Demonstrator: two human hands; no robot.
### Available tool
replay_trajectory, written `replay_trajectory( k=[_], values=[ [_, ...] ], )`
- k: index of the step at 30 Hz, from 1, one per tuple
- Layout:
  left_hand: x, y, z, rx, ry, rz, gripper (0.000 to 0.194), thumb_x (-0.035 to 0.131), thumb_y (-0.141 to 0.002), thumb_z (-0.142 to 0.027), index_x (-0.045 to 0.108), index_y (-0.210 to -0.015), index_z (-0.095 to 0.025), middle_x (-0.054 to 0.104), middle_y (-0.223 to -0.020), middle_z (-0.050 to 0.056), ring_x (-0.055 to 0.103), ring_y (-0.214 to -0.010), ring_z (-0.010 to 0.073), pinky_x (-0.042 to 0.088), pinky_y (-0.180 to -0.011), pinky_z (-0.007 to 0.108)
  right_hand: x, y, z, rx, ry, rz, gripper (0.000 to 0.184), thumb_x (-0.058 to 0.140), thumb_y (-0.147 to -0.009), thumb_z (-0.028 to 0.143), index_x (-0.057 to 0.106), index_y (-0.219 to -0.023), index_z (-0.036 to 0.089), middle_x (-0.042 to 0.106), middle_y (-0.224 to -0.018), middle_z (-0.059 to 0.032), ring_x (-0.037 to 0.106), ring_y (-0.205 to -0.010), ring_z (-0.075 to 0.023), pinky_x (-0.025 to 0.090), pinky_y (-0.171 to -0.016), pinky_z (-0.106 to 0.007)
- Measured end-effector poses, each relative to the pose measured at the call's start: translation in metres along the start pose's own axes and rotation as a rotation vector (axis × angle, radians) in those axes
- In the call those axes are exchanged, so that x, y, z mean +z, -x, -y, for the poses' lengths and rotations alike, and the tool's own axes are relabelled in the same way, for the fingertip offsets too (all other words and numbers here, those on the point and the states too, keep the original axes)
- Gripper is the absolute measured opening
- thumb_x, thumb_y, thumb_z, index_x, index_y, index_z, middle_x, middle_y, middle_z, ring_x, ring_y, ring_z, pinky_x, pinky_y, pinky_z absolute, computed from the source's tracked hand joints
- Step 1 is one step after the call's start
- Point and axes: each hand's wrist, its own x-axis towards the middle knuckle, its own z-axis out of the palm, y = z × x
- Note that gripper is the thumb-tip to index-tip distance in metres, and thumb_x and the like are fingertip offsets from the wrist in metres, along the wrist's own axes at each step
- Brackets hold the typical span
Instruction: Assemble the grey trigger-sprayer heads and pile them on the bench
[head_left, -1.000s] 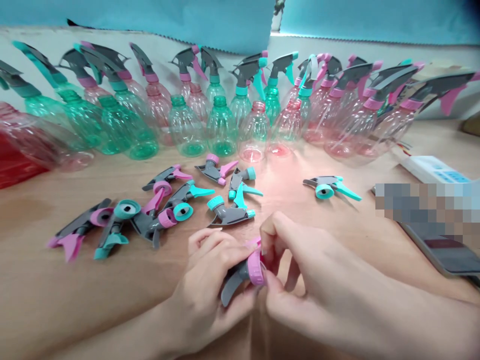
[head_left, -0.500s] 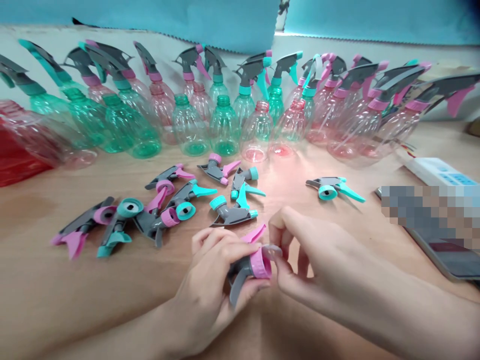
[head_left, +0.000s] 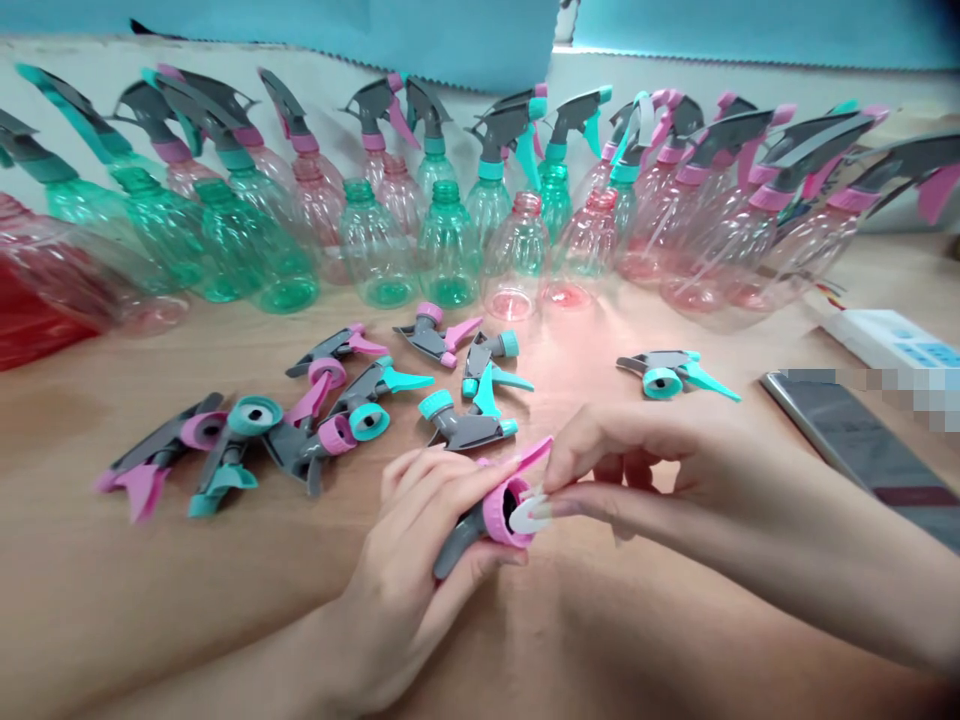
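My left hand [head_left: 420,540] is wrapped round a grey trigger spray head [head_left: 463,540] with a pink collar and pink trigger. Its open collar faces right, toward my other hand. Between thumb and forefinger, my right hand [head_left: 630,460] pinches a small white disc [head_left: 529,514], which looks like a gasket. The disc is tilted at the mouth of the collar, partly overlapping the opening. Just beyond my hands lies a grey and turquoise spray head [head_left: 472,428]. Several more, pink or turquoise, lie to the left, among them one with an upturned turquoise collar [head_left: 255,414].
Green and pink clear bottles [head_left: 450,250] stand in rows at the back, several with spray heads fitted. To the right are a lone turquoise spray head [head_left: 661,382], a phone [head_left: 862,430] and a white box [head_left: 892,338]. Something red [head_left: 37,320] sits at the far left.
My right hand has turned the disc so its white face shows, holding it at the collar. My left hand has tilted the spray head so its collar opening shows more. The view has shifted slightly.
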Motion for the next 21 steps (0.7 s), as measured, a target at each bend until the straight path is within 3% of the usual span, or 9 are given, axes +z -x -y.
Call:
replay_trajectory(
  k=[4, 9, 13, 21],
  values=[
    [0.0003, -0.0006, -0.0014, 0.014, 0.009, -0.018, 0.031, 0.044, -0.095, -0.028, 0.046, -0.124, -0.019, 0.061, -0.109, 0.007, 0.053, -0.101, 0.0211, 0.034, -0.092, 0.038, 0.0042, 0.0021, 0.0007, -0.044, 0.08, -0.025, 0.013, 0.057, -0.082, 0.014, 0.063, -0.086, 0.024, 0.068, -0.083, 0.0031, 0.061, -0.073, -0.012, 0.047, -0.059, -0.021],
    [-0.0004, -0.0003, -0.0022, 0.014, 0.023, -0.02, 0.031, 0.045, -0.094, -0.026, 0.045, -0.125, -0.019, 0.061, -0.107, 0.008, 0.053, -0.102, 0.0225, 0.036, -0.092, 0.039, 0.006, 0.0047, 0.0076, -0.269, 0.277, 0.042, 0.024, 0.044, -0.089, 0.018, 0.067, -0.081, 0.021, 0.068, -0.076, -0.0038, 0.062, -0.071, -0.0171, 0.049, -0.064, -0.028],
    [-0.0003, -0.0009, -0.0021, 0.037, 0.064, -0.049, 0.027, 0.048, -0.093, -0.027, 0.048, -0.118, -0.017, 0.061, -0.102, 0.007, 0.053, -0.097, 0.0205, 0.037, -0.09, 0.037, 0.0062, 0.0044, 0.0084, -0.376, 0.368, -0.006, 0.03, 0.04, -0.091, 0.016, 0.068, -0.084, 0.02, 0.069, -0.083, -0.0064, 0.063, -0.079, -0.0194, 0.05, -0.069, -0.03],
    [-0.0032, -0.0021, -0.0055, 0.007, 0.059, -0.016, 0.025, 0.048, -0.093, -0.028, 0.048, -0.117, -0.018, 0.061, -0.102, 0.006, 0.053, -0.097, 0.0201, 0.038, -0.089, 0.036, 0.0021, 0.0031, 0.003, -0.376, 0.354, -0.003, 0.022, 0.047, -0.087, 0.013, 0.066, -0.094, 0.022, 0.068, -0.089, -0.0045, 0.061, -0.08, -0.0174, 0.048, -0.068, -0.028]
  ],
)
